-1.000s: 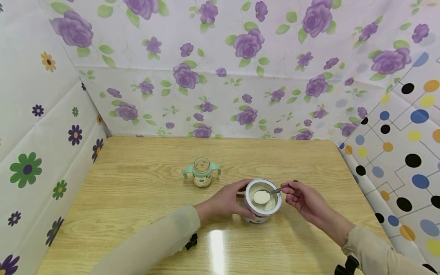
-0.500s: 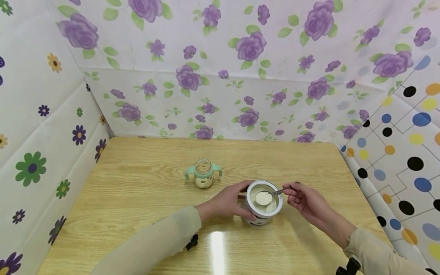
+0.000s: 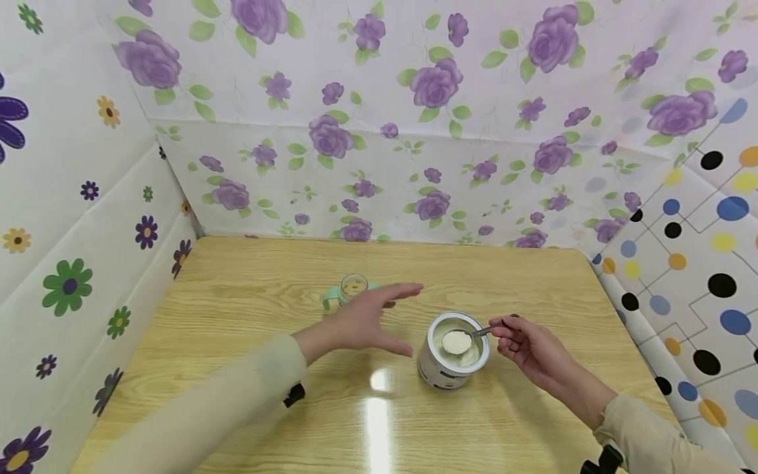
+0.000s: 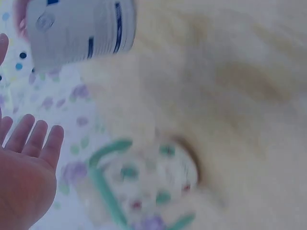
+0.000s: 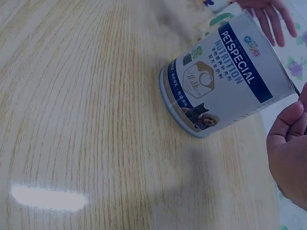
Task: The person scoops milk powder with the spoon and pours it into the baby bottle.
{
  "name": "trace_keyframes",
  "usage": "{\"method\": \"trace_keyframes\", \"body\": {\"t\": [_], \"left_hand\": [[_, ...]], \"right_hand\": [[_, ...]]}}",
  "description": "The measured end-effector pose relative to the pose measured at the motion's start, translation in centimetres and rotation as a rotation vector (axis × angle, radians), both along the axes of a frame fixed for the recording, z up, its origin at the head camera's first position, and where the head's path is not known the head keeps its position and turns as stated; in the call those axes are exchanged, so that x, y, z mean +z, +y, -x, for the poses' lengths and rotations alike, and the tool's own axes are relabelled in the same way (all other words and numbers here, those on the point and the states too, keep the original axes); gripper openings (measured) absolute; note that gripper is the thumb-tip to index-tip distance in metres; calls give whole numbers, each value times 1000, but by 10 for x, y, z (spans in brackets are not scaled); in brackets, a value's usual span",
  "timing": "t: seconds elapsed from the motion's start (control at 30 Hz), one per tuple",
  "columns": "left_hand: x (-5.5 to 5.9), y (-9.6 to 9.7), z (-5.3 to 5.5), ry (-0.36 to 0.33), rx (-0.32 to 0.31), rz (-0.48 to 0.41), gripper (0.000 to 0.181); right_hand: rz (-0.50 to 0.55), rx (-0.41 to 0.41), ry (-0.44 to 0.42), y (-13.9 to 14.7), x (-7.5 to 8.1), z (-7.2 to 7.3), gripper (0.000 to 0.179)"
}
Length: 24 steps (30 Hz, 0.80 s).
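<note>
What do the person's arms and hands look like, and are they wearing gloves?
No gloves: the left hand and right hand are both bare, fingers too. The left sleeve and right sleeve are long, plain and pale beige. A small black gadget shows at the left wrist, and another black gadget at the right.

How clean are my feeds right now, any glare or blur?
Head: mostly sharp, with bright glare on the tabletop, left of and below the can. Left wrist: blurred, the green-handled cup smeared and the can's print hard to read. Right wrist: the can's label crisp, glare patch at lower left.
</note>
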State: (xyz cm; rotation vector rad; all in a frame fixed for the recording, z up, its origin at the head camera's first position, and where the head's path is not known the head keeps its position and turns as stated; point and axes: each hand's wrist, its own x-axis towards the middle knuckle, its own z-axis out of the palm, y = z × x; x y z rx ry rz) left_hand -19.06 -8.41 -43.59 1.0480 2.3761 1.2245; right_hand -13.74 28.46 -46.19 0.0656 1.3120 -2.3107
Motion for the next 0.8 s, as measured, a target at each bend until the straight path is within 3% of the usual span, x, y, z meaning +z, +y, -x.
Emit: {"method": "trace_keyframes", "body": {"t": [0.13,0.3,0.57,0.8], "left_hand": [[16,-26,7,60,48,32,104],[19,-56,18,83,142,39,102],[-1,-84,34,38,223,26,104],[-24,-89,42,-49,260,-20,104]], "right_hand": [[20,13,2,1,-1,0,43],[20,23,6,1,-1,0,42],[17,22,1,2,-1,0,42],[14,11,-8,2,-2,-1,42]]}}
